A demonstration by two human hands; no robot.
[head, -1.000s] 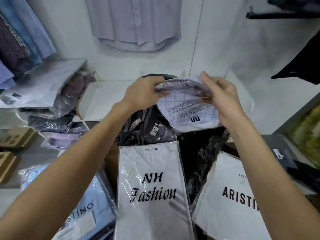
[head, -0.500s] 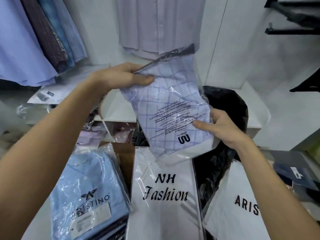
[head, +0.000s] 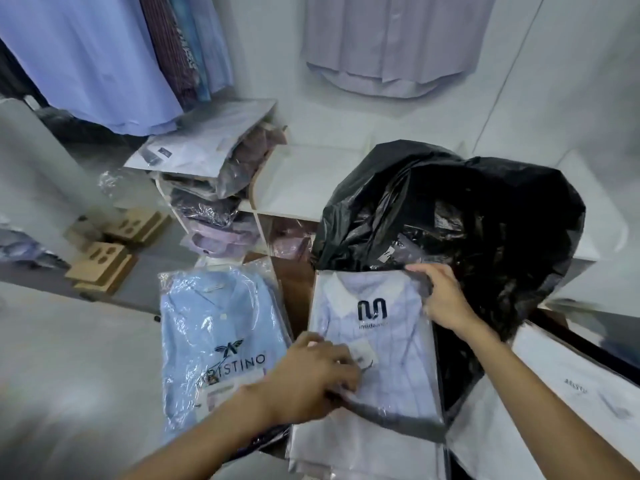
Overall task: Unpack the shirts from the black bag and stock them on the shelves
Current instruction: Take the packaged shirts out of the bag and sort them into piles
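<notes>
The checked shirt packet (head: 391,344), marked "insidemen" under an arched logo, lies flat on a stack of white packets nearest the person, its left hand (head: 311,375) pinching the lower left edge with curled fingers and the right hand (head: 441,299) gripping the upper right corner. Just beside its left edge lies a blue "ARISTINO" shirt packet (head: 214,341); the black bag (head: 467,216) gapes against its top edge. Beyond, the white shelves (head: 311,181) have bare room beside piled shirt packets (head: 214,168).
</notes>
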